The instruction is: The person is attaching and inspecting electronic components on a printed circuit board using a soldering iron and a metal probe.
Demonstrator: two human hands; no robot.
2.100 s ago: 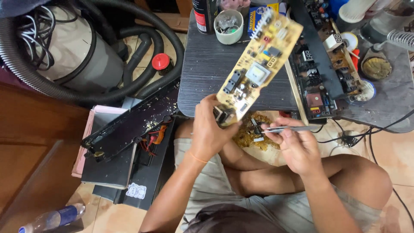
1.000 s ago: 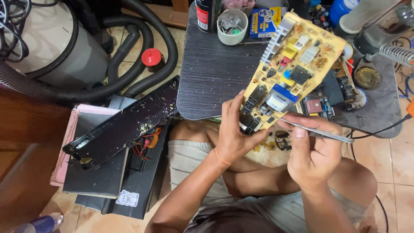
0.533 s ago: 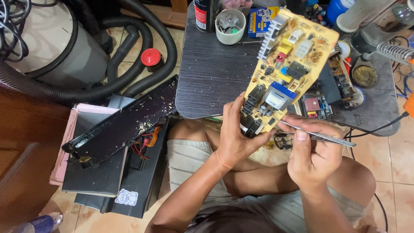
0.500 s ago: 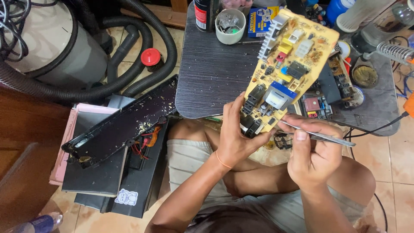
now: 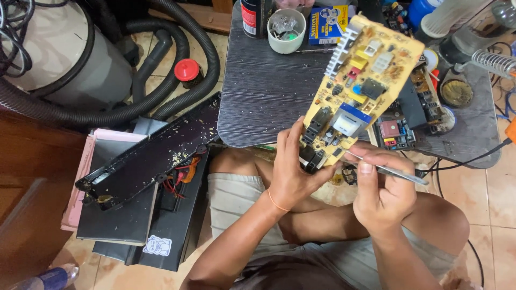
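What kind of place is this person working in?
Probably a small home electronics repair corner. The left hand holds a yellow circuit board, the right hand holds tweezers, and a soldering iron stand sits on the low table.

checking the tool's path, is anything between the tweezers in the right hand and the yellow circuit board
Nothing visible does. The right hand holds the tweezers with the tip already at the lower edge of the yellow circuit board, which the left hand holds up above the dark table. The left fingers grip the bottom end, just beside the tip.
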